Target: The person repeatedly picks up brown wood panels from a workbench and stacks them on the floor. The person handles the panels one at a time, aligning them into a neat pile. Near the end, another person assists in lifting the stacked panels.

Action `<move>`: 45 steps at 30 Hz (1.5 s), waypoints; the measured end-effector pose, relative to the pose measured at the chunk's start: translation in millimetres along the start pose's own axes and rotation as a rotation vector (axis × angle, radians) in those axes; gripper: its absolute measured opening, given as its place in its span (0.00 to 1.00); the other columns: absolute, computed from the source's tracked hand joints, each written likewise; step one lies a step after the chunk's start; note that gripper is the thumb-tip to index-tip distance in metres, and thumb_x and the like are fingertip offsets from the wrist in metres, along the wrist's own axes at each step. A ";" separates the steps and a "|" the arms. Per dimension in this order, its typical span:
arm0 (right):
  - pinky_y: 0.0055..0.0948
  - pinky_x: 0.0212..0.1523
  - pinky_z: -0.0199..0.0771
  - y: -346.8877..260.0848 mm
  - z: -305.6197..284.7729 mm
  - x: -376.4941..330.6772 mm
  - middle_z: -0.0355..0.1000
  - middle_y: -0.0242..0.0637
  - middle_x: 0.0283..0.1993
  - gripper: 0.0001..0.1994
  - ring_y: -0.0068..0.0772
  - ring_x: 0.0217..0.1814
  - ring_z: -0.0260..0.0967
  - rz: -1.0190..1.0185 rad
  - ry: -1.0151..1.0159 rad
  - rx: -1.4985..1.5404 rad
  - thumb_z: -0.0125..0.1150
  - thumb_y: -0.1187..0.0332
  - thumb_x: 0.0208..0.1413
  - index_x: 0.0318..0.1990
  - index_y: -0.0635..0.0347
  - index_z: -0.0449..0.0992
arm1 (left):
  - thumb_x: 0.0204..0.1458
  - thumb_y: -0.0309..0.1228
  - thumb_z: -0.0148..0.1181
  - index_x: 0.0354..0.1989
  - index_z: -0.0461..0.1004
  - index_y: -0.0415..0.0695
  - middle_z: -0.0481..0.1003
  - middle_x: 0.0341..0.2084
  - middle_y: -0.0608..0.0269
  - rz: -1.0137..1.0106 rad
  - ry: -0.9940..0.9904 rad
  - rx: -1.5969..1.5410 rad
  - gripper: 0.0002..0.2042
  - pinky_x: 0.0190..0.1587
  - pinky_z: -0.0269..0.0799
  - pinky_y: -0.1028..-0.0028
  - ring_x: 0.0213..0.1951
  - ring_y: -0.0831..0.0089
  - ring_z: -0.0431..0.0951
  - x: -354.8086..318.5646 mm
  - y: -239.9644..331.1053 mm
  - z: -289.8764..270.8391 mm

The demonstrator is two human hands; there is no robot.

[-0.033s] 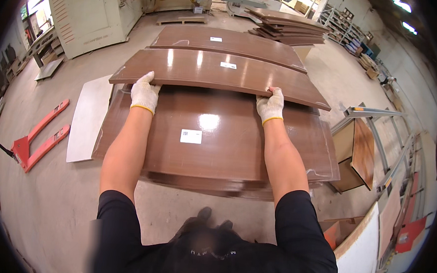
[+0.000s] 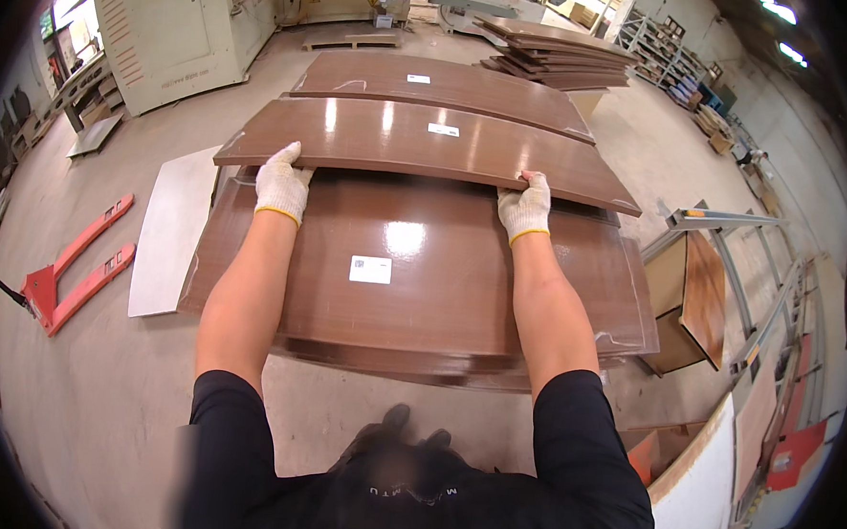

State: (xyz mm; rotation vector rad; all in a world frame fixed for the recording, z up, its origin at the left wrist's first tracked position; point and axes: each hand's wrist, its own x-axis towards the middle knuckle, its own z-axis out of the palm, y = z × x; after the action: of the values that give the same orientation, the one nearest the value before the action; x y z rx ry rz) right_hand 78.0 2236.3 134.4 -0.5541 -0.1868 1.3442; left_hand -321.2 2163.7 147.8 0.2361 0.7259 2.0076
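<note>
A long, glossy brown panel with a small white label is held by its near edge in both gloved hands. My left hand grips it near the left end, thumb on top and fingers hidden beneath. Toward the right end, my right hand holds the same edge, also thumb up. That edge is raised above another brown panel, which tops a stack and bears a white label. Beyond the held panel lies a further brown panel.
A red pallet jack stands on the floor to the left, beside a white board. More brown panels are stacked at the back right. To the right are a metal frame and a wooden box. A large machine cabinet stands far left.
</note>
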 end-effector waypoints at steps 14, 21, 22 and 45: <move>0.31 0.34 0.77 -89.8 23.8 -57.0 0.77 0.45 0.42 0.12 0.34 0.34 0.73 0.554 -0.318 -1.279 0.53 0.68 0.67 0.54 0.64 0.71 | 0.66 0.53 0.58 0.31 0.73 0.45 0.74 0.17 0.63 -0.548 -0.348 1.080 0.22 0.16 0.67 0.73 0.14 0.69 0.73 -37.6 64.5 21.1; 0.29 0.29 0.78 -190.5 -33.3 -233.4 0.79 0.38 0.35 0.11 0.27 0.29 0.77 0.459 -0.177 -1.390 0.57 0.64 0.69 0.49 0.62 0.76 | 0.68 0.49 0.55 0.23 0.67 0.48 0.70 0.11 0.65 -0.346 -0.890 1.433 0.23 0.12 0.58 0.75 0.09 0.74 0.68 -94.9 56.2 63.2; 0.29 0.32 0.81 -199.7 -49.8 -245.1 0.80 0.38 0.35 0.13 0.27 0.33 0.80 0.421 -0.182 -1.342 0.62 0.61 0.68 0.49 0.61 0.76 | 0.68 0.48 0.54 0.24 0.67 0.47 0.70 0.11 0.64 -0.377 -0.872 1.491 0.22 0.12 0.59 0.75 0.10 0.73 0.69 -101.7 49.0 70.8; 0.44 0.59 0.81 -440.4 -562.0 -642.0 0.66 0.53 0.62 0.27 0.50 0.66 0.68 -1.046 1.111 -0.670 0.52 0.61 0.70 0.69 0.68 0.58 | 0.59 0.41 0.63 0.27 0.75 0.36 0.77 0.19 0.56 -0.094 -2.065 1.494 0.18 0.31 0.74 0.68 0.23 0.70 0.78 -377.2 -164.2 303.6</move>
State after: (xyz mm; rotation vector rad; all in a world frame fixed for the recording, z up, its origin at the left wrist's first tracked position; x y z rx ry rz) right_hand 556.8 1418.1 -18.0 -1.4290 0.0209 -0.1808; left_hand 130.9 2027.4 343.8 2.3930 0.4706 -0.0487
